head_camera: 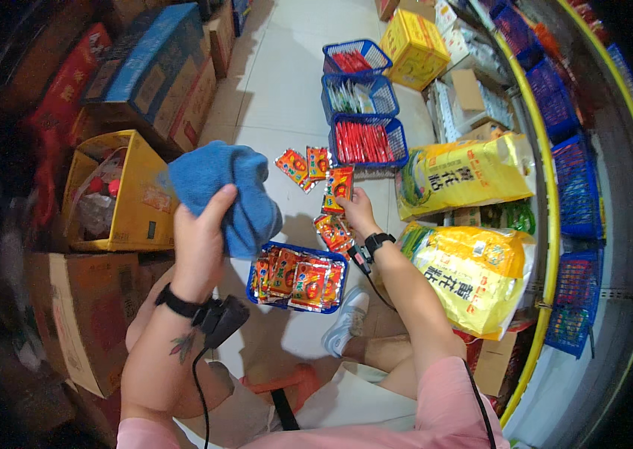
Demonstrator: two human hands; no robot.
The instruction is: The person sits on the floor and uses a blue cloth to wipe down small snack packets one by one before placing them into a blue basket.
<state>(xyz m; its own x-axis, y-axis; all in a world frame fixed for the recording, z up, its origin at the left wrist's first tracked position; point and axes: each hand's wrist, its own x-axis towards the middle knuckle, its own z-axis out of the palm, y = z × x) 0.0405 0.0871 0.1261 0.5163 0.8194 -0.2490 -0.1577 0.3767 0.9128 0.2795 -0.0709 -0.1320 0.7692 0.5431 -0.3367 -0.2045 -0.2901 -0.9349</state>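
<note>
A folded blue cloth (243,196) hangs from my left hand (201,241), thumb pressed on its face, at the left of the blue basket. My right hand (358,210) grips a red and orange foil packet (339,188) between thumb and fingers. Just below that hand, more of the same packets (334,231) lie on the tiled floor. Two or so similar packets (296,167) rest beyond, at the upper left of it. In front of me stands a small blue plastic basket (298,307) filled with these foil packets (310,280).
Three blue baskets (365,118) of sachets stand in a row ahead. Large yellow sacks (470,275) lean at the right beside a yellow-edged shelf (551,236) with hanging blue baskets (577,185). Cardboard boxes (97,314) and an open yellow carton (142,207) line the left.
</note>
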